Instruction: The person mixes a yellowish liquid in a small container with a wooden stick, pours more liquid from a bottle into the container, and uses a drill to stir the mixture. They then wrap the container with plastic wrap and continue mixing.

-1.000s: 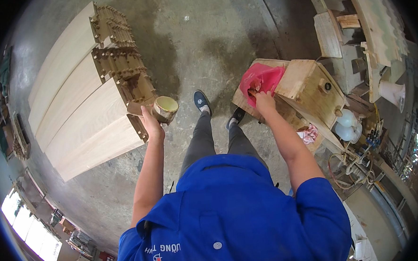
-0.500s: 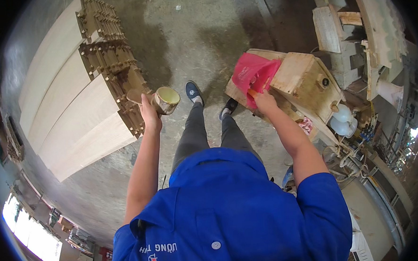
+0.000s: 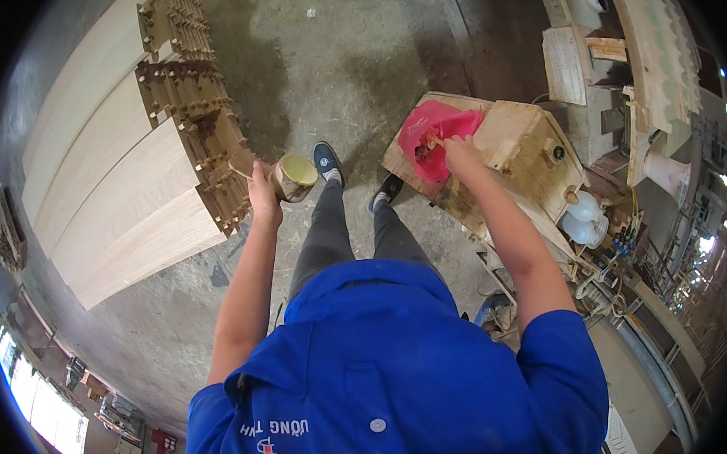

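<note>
My left hand (image 3: pixel 263 199) is closed around a worn, stained cup (image 3: pixel 297 176) with a pale yellow inside, tilted with its mouth up. A flat, thin wooden piece (image 3: pixel 243 162) sticks out beside it, next to my thumb; whether I grip that too cannot be told. On the right, my right hand (image 3: pixel 463 159) pinches a small orange-brown stick (image 3: pixel 435 141). Its far end dips into the mouth of a pink plastic bag (image 3: pixel 421 124). Something dark reddish shows inside the bag, too small to name. The bag rests on a wooden board (image 3: pixel 401 155).
Stacked pale wooden panels (image 3: pixel 123 190) with dowelled ends (image 3: pixel 203 145) stand on my left. A wooden box (image 3: pixel 524 153) with a round dark fitting is beside the bag. Right of it are white jugs (image 3: pixel 583 219), hoses and timber (image 3: pixel 565 64). My feet stand on concrete floor (image 3: pixel 338 64).
The pink bag's mouth now gapes wider toward me, showing its inside. My right hand has moved slightly up, with the stick more visible. My left hand still holds the cup.
</note>
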A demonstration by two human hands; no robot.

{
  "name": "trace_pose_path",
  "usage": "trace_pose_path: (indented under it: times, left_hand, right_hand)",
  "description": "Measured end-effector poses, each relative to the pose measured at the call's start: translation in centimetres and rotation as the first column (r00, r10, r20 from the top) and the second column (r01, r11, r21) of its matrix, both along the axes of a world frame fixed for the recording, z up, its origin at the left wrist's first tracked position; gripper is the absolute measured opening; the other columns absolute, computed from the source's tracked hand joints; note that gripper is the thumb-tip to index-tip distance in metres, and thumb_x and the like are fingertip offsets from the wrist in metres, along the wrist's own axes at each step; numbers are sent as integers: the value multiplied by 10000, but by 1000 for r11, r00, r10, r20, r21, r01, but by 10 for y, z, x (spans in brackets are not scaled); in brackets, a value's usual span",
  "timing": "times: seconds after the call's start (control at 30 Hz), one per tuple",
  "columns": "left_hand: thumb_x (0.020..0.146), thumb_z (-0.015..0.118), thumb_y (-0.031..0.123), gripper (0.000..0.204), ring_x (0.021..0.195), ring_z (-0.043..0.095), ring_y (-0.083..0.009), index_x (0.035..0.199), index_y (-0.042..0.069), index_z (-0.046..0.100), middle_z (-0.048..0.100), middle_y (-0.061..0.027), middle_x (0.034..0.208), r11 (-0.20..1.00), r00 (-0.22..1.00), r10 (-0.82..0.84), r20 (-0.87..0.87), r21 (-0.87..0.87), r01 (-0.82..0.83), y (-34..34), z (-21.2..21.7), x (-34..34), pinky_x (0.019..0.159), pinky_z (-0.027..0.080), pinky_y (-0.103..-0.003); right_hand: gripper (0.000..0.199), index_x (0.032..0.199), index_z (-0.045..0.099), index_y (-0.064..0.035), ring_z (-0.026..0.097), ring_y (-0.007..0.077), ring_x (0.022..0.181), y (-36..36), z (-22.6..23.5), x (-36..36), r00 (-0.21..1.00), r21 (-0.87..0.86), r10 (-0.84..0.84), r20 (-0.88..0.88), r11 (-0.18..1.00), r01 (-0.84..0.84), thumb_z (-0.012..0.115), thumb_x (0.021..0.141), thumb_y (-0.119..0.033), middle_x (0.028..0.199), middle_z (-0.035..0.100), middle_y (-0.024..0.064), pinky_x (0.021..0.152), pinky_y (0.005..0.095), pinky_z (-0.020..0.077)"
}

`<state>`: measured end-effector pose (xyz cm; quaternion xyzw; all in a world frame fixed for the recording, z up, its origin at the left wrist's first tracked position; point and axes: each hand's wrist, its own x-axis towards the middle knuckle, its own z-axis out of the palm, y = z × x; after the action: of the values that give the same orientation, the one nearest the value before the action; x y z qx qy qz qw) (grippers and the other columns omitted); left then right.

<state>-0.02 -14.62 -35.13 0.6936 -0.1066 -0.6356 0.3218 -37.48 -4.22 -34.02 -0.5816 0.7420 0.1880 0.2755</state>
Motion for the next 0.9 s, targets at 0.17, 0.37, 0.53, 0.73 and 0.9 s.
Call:
trace_pose_path:
  times: [0.17,0.37,0.53,0.73,0.9]
  left_hand:
    - [941,416,379,418,966,568,-208,1208,56,415,582,-94,1062,998,999,-51,11,-38,51,-6,4,7,858,448,-336]
    - [945,417,368,418,972,569,-203,1211,45,417,588,-93,1048,997,997,-36,62,-64,40,-14,1,27,861,450,-341]
    - [946,418,349,403,977,569,-208,1220,54,403,577,-111,1072,998,999,-49,15,-39,49,-23,2,11,869,450,-347]
    - [937,431,373,429,965,570,-207,1216,49,393,579,-112,1066,996,996,-85,13,-25,85,-19,-7,-4,859,448,-341]
    - [934,430,383,430,940,581,-209,1187,35,424,591,-114,1037,990,989,-142,-38,-26,141,-15,-16,3,857,447,-346]
  right_hand:
    - [304,1093,560,-59,500,391,986,15,-63,8,957,-109,-283,-68,955,275,416,826,-77,1069,570,165,836,456,447]
    - [257,1026,593,-35,482,341,1043,36,-70,29,978,0,-196,-66,980,197,442,828,-98,1045,576,156,822,429,489]
    - [196,840,661,-26,489,280,1042,53,-55,22,995,112,41,-85,993,-32,492,802,-115,1023,576,104,696,403,536]
    - [179,843,650,-23,501,305,1024,68,-31,18,984,110,178,-3,978,-177,505,790,-114,973,578,116,700,390,536]
    - [224,928,681,-50,500,247,1080,58,-44,22,996,228,38,-84,973,-18,506,812,-129,1094,565,71,731,404,531]
